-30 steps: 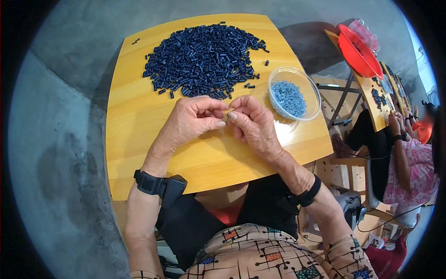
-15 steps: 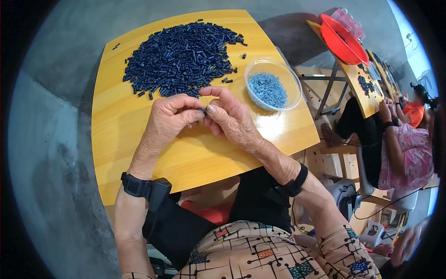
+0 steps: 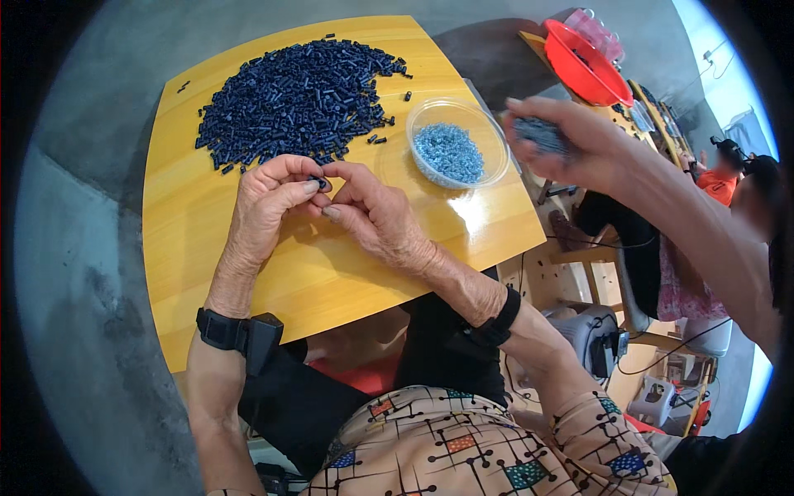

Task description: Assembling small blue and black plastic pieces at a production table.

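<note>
Co-worker's hand point(image 3: 571, 140) beside clear bowl point(image 3: 457, 142) — dark pile point(image 3: 298, 87) behind.

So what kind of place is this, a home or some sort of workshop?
Most likely a small hand-assembly workshop. A heap of dark blue parts lies on a yellow table, with a clear bowl of light blue pieces beside it. Another person's hand reaches in, and a similar table stands behind.

One yellow wooden tabletop point(image 3: 207, 248) carries one large heap of dark blue tubular pieces point(image 3: 298, 95), far too many to count, and one clear plastic bowl point(image 3: 457, 142) of lighter blue bits. Three hands show: the person's two, plus one co-worker's hand point(image 3: 562, 145). One red basin point(image 3: 583, 66) sits beyond, perhaps on a second tabletop.
</note>
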Tool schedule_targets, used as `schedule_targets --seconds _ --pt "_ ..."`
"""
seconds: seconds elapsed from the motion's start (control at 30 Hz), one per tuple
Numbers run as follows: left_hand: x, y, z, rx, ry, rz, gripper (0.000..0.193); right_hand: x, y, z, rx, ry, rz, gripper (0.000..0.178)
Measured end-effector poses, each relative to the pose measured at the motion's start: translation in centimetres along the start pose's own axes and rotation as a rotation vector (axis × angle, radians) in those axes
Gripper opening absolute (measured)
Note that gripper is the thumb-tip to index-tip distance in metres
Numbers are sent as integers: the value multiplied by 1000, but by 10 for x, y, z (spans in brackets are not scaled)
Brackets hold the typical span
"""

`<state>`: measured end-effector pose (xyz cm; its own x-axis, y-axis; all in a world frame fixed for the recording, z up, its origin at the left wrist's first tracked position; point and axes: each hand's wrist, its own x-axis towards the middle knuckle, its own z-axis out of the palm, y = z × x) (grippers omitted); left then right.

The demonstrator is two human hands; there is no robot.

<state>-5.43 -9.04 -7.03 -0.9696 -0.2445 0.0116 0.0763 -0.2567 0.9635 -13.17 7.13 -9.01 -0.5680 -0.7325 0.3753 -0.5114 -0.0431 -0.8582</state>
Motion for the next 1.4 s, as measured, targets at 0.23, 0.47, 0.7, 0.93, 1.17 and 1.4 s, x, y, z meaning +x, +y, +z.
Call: schedule_targets --seconds 0.23,0.47,0.7,0.93,1.17,1.4 --pt "1 -2 -2 28 2 8 16 0 0 0 -11 -29 11 39" --pt "1 0 -1 81 31 28 18 0 -3 -1 -87 -21 -24 39" --pt "2 -4 -4 56 31 27 16 -11 -23 -8 -194 50 -261 32" --pt "-3 -1 -6 60 7 6 14 0 -64 -95 -604 282 -296 12" --pt "8 -10 2 -21 -69 -26 14 25 -12 -138 -965 -95 64 19" --pt "1 -6 -4 59 -43 -28 17 39 -4 -126 -947 -138 215 16"
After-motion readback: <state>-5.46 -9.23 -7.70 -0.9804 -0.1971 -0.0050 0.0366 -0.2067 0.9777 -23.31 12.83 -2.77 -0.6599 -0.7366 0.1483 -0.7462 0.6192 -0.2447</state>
